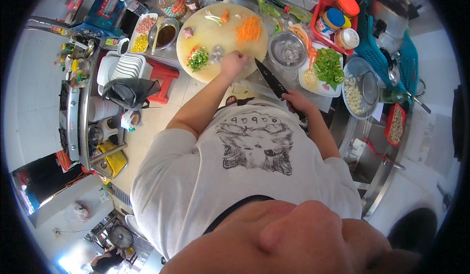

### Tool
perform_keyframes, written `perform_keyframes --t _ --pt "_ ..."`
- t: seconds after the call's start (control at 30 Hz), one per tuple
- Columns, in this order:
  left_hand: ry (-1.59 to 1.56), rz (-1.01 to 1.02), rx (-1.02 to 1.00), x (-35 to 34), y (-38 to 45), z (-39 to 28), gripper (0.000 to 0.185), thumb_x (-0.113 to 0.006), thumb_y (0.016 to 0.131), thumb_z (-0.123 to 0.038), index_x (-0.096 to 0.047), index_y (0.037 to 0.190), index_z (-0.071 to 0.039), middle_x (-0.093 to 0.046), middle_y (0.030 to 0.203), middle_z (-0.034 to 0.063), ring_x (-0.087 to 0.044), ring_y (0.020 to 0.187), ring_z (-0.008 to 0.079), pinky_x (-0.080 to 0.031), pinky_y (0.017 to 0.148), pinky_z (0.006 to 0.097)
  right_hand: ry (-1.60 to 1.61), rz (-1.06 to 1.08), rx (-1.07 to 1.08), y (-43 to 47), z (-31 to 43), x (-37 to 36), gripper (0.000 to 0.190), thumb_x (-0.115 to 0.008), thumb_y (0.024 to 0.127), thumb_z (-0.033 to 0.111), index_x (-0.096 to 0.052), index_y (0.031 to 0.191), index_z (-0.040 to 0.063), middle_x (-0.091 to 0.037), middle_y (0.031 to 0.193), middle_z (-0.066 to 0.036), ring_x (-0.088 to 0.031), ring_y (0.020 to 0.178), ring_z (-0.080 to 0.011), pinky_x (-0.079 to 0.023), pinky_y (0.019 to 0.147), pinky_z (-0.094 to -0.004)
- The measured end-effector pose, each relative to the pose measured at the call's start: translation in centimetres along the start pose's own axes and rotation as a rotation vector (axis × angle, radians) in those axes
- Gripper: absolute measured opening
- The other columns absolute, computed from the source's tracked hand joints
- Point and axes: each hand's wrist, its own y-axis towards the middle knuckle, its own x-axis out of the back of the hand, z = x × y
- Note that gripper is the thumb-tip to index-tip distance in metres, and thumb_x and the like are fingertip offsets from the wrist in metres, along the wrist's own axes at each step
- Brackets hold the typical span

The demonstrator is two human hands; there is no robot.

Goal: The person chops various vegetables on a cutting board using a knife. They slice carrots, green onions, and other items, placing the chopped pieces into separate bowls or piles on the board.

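My left hand (235,64) is at the near edge of a round cutting board (205,20), fingers drawn together. Whether they hold anything is hidden. Just left of it lie grey raw shrimp pieces (216,53) and a heap of chopped scallion with red bits (198,59). Shredded carrot (249,29), a carrot chunk (224,16), scallion whites (213,18) and a small purplish piece (188,32) also lie on the board. My right hand (296,102) grips a dark-bladed kitchen knife (270,78) by its handle, the tip pointing toward the board's right edge. Small scraps cling to the blade.
Right of the board stand a metal bowl of shrimp (287,50), a white plate with chopped greens (328,67) and a colander (353,94). At left are a tray of corn and diced meat (144,31) and a bowl of dark sauce (165,35). Bottles (167,2) line the back.
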Motion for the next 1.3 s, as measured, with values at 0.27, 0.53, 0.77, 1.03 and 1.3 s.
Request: perform_keyframes --t 0.27,0.53,0.77,1.03,1.3 --pt "0.222 -0.157 -0.766 0.0 -2.6 3.5 0.02 -0.074 0.084 -0.027 -0.07 0.096 -0.012 -0.066 0.099 0.0092 -0.061 0.1 0.0337 -0.051 0.09 0.0453 -0.033 0.017 0.045 1.1 -0.6 0.1 0.029 -0.06 0.101 0.033 -0.064 0.096 0.005 -0.051 0.058 -0.003 -0.049 0.044 -0.0159 -0.038 0.044 -0.0341" --pt "0.338 -0.139 -0.614 -0.4 -2.2 2.8 0.045 -0.073 0.086 -0.027 -0.062 0.126 -0.011 -0.061 0.127 0.0092 -0.055 0.118 0.0333 -0.042 0.102 0.0504 -0.008 0.014 0.028 0.5 2.3 -0.3 0.029 -0.057 0.103 0.033 -0.062 0.1 0.005 -0.052 0.061 -0.002 -0.05 0.046 -0.0148 -0.04 0.044 -0.032" --pt "0.577 0.013 -0.723 -1.1 -3.8 4.7 0.064 -0.05 0.103 -0.047 -0.037 0.158 -0.017 -0.035 0.165 0.0033 -0.026 0.154 0.0297 -0.016 0.123 0.0596 0.001 0.02 0.065 1.2 2.0 -1.1 0.028 -0.056 0.104 0.032 -0.062 0.102 0.005 -0.052 0.061 -0.002 -0.05 0.046 -0.0141 -0.04 0.044 -0.0308" --pt "0.619 0.03 -0.682 -1.2 -3.9 4.6 0.063 -0.044 0.105 -0.049 -0.037 0.159 -0.019 -0.032 0.167 -0.0014 -0.02 0.156 0.0284 -0.011 0.125 0.0598 -0.004 0.035 0.053 1.0 2.6 -1.1 0.028 -0.056 0.104 0.032 -0.062 0.102 0.005 -0.053 0.062 -0.002 -0.051 0.048 -0.0136 -0.042 0.046 -0.0299" --pt "0.632 0.024 -0.639 -1.2 -4.1 3.9 0.064 -0.044 0.104 -0.052 -0.038 0.159 -0.019 -0.031 0.167 -0.0025 -0.017 0.157 0.0282 -0.012 0.125 0.0607 -0.083 0.033 0.103 2.3 2.9 -1.4 0.03 -0.056 0.103 0.034 -0.061 0.103 0.004 -0.052 0.059 -0.002 -0.049 0.046 -0.0139 -0.041 0.045 -0.0316"
